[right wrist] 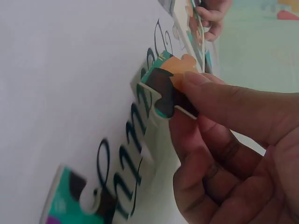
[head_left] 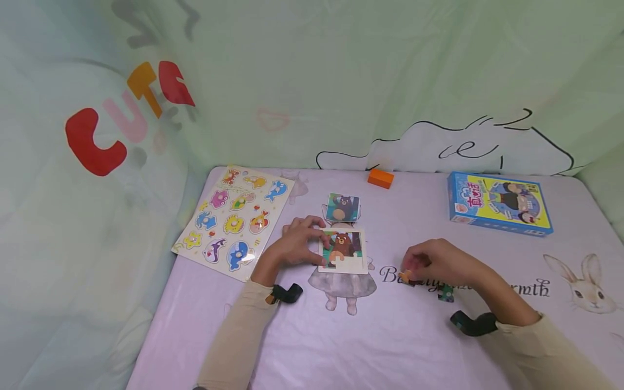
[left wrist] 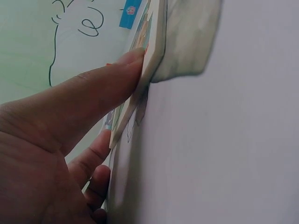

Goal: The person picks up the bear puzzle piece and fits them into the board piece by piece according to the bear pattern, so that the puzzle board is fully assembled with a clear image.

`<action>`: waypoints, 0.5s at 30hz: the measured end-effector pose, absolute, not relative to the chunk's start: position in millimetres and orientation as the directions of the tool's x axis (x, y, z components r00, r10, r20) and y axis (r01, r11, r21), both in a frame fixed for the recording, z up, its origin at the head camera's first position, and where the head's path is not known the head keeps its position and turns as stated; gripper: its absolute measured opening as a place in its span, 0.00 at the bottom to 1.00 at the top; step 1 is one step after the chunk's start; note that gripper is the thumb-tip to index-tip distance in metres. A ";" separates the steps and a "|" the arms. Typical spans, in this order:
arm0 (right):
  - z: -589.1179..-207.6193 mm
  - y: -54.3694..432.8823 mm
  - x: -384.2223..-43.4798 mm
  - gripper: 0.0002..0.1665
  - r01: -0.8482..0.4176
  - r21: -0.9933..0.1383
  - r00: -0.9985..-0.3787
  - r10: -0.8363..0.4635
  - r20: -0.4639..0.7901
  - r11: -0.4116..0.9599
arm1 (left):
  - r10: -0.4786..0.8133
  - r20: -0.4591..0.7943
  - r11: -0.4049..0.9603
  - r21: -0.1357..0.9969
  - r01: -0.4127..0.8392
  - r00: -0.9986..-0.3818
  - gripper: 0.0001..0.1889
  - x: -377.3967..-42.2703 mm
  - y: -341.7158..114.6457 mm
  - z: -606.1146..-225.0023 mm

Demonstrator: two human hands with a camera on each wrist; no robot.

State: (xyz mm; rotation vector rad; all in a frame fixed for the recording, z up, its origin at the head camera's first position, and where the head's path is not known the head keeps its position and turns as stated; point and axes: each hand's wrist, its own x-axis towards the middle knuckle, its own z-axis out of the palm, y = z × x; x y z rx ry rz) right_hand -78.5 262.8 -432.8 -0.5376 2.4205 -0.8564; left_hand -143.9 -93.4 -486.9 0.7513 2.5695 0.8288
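A bear jigsaw puzzle in a pale frame lies on the table; its lower right part is bare. My left hand holds the frame's left side, the thumb against its face and the other fingers bent at the edge. To the right, my right hand pinches a jigsaw piece of brown, orange and green between thumb and fingers, just above the table. Another green and dark jigsaw piece lies under the right forearm. Above the frame sits a small bear picture card.
A sea-animal peg board lies at the left. An orange block stands near the back edge. At the back right is a blue and yellow box. The table cover bears printed lettering and a rabbit.
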 end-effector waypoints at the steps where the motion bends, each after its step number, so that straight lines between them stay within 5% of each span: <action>1: -433.3 261.2 -79.1 0.06 -0.197 -0.667 -0.791 -0.519 -0.325 0.718 | 0.576 -0.151 0.692 0.614 0.380 -0.803 0.15 -143.7 -93.5 -487.0; 15: -438.3 236.0 -87.5 0.07 -0.202 -0.725 -0.790 -0.547 -0.277 0.659 | 0.586 -0.149 0.676 0.631 0.379 -0.797 0.14 -142.4 -94.2 -482.5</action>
